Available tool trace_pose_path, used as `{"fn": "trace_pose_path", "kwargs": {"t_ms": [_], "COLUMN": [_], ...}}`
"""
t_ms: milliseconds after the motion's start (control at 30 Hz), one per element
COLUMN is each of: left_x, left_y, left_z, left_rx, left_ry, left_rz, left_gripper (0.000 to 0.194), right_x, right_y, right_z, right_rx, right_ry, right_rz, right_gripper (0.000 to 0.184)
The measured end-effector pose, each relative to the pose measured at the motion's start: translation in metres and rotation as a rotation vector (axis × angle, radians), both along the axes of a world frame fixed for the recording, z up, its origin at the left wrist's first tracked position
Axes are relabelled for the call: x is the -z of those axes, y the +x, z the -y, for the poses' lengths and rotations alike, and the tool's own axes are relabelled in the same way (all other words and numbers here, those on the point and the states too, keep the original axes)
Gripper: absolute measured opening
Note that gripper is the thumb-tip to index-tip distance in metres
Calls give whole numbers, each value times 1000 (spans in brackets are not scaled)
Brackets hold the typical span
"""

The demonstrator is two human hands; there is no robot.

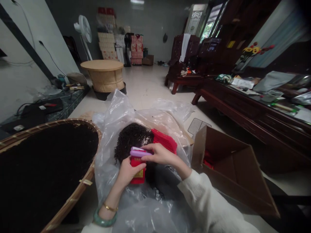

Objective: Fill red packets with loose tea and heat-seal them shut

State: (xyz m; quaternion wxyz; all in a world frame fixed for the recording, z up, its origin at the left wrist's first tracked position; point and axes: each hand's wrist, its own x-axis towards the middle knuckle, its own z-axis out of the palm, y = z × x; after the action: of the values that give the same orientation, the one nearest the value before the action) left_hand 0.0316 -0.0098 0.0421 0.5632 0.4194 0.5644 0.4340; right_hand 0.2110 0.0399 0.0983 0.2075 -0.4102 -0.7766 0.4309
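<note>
My left hand (pixel 129 171) is closed around a small red packet (pixel 138 179) with gold print on its front. A purple stapler (pixel 141 152) lies across the packet's top edge, and my right hand (pixel 157 153) grips it from the right. Whether its jaws are pressed together cannot be made out. Just behind my hands, a heap of dark, dry, leaf-like strands (pixel 131 137) sits in a large clear plastic bag (pixel 114 113). Beside the heap lies a stack of red packets (pixel 165 139).
On the left stands a wide woven tray (pixel 97 147) filled with dark material. An open cardboard box (pixel 233 168) with red items inside is at right. Beyond are a wire rack (pixel 199 125), a dark wooden table (pixel 243 113), a round basket (pixel 105 79) and a fan (pixel 84 28).
</note>
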Motion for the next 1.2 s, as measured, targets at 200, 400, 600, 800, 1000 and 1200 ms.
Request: {"fn": "trace_pose_path", "kwargs": {"t_ms": [200, 400, 600, 800, 1000, 1200], "left_x": [0, -1, 1, 4, 5, -2], "left_y": [0, -6, -6, -5, -10, -5], "left_z": [0, 6, 1, -7, -5, -4], "left_rx": [76, 259, 129, 18, 38, 44], "left_ry": [10, 3, -60, -8, 16, 39], "left_rz": [-131, -101, 62, -34, 16, -55], "left_gripper": [42, 41, 52, 47, 50, 44], "right_x": [3, 2, -2, 1, 4, 4], "right_y": [-8, 1, -6, -10, 0, -7], "right_z": [-7, -11, -6, -3, -5, -4], "right_rx": [37, 94, 123, 88, 92, 51], "right_ry": [-78, -94, -53, 8, -15, -17], "right_rz": [-7, 6, 30, -1, -52, -9], "right_gripper": [40, 41, 37, 44, 51, 38]}}
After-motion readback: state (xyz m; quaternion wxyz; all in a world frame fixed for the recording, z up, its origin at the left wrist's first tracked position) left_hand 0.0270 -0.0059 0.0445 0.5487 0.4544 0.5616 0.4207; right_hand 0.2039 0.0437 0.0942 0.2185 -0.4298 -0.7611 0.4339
